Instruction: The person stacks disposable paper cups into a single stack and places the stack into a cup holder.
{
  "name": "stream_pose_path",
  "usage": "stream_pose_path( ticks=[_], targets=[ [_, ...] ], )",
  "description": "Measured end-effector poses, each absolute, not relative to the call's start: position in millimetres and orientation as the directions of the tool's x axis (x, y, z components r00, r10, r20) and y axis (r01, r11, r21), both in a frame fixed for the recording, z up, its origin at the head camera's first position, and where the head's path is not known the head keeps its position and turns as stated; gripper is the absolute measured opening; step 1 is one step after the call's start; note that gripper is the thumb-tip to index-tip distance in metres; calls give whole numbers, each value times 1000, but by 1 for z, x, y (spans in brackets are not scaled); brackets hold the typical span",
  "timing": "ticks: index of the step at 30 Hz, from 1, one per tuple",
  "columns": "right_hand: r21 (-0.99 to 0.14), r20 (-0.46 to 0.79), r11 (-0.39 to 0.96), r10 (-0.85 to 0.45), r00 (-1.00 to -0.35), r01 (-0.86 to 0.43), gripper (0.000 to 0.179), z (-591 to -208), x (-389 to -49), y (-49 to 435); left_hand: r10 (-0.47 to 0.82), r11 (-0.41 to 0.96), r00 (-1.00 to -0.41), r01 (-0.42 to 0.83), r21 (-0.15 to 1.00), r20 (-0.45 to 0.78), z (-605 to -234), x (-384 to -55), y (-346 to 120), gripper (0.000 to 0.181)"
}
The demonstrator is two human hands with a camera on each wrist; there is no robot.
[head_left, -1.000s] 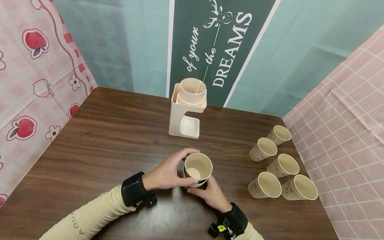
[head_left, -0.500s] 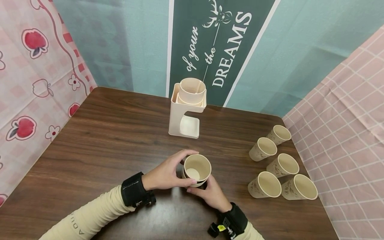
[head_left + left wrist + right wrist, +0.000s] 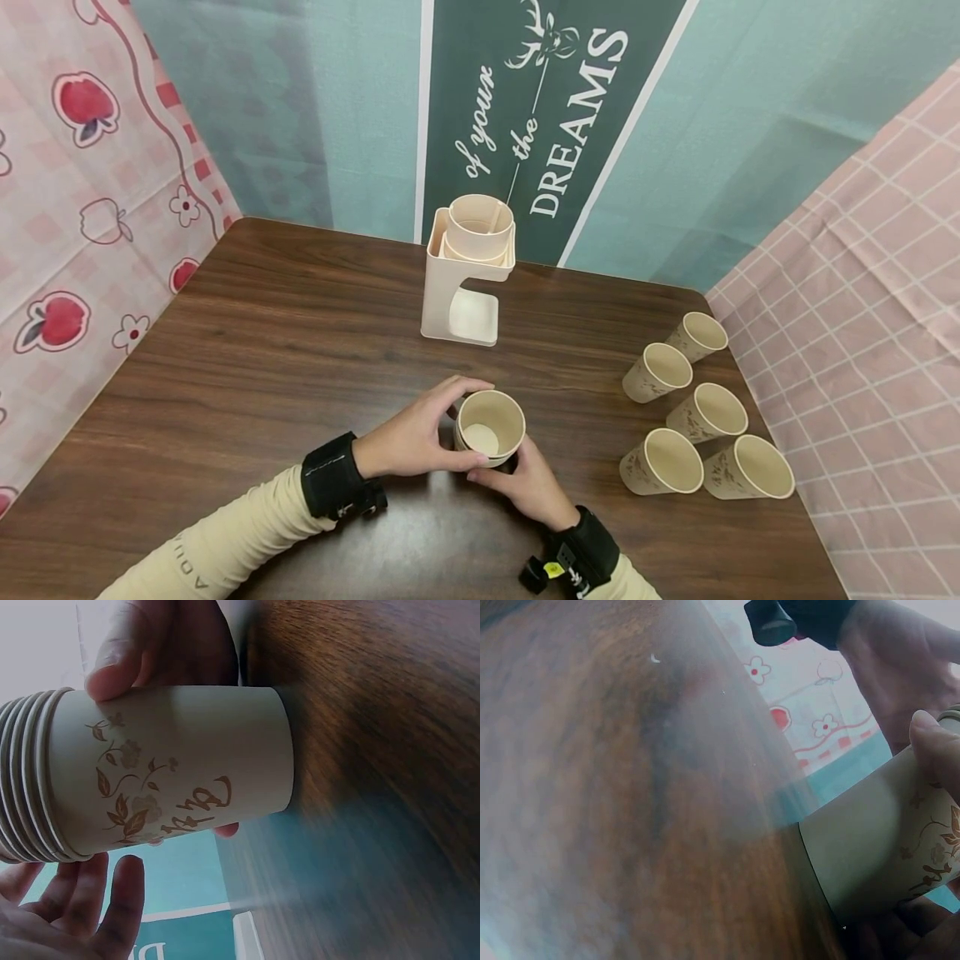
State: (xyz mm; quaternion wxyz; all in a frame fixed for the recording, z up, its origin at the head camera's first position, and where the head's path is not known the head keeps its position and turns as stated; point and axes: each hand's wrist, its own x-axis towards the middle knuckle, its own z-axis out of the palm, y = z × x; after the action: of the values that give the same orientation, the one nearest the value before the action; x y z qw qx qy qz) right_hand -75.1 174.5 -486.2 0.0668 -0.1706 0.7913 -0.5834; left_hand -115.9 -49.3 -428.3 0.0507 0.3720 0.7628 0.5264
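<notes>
A stack of nested cream paper cups (image 3: 491,425) stands upright on the table between both hands. Brown flower print shows on the outer paper cup (image 3: 172,765) in the left wrist view, with several rims packed close together. My left hand (image 3: 412,433) holds the stack near its top, thumb in front and fingers round the far side. Lower down, my right hand (image 3: 528,487) grips the right side, its thumb across the front; its other fingers are mostly hidden. In the right wrist view the base of the cup (image 3: 855,862) meets the table.
Several single paper cups (image 3: 663,462) stand upright at the right edge of the brown table (image 3: 300,333). Towards the back is a cream C-shaped stand (image 3: 442,292) with a round cup-like container (image 3: 480,229) in its top. Patterned cloths hang on three sides.
The top cup has sunk lower into the stack, and the gap beneath its rim has narrowed. My left hand has come down slightly with it; the right hand stays in place.
</notes>
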Motion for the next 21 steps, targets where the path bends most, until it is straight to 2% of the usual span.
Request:
stream_pose_path(
  ticks=[21],
  targets=[
    [-943, 66, 286, -347, -935, -173, 77, -485, -76, 174, 653, 140, -699, 489, 861, 291, -436, -118, -51, 76]
  ],
)
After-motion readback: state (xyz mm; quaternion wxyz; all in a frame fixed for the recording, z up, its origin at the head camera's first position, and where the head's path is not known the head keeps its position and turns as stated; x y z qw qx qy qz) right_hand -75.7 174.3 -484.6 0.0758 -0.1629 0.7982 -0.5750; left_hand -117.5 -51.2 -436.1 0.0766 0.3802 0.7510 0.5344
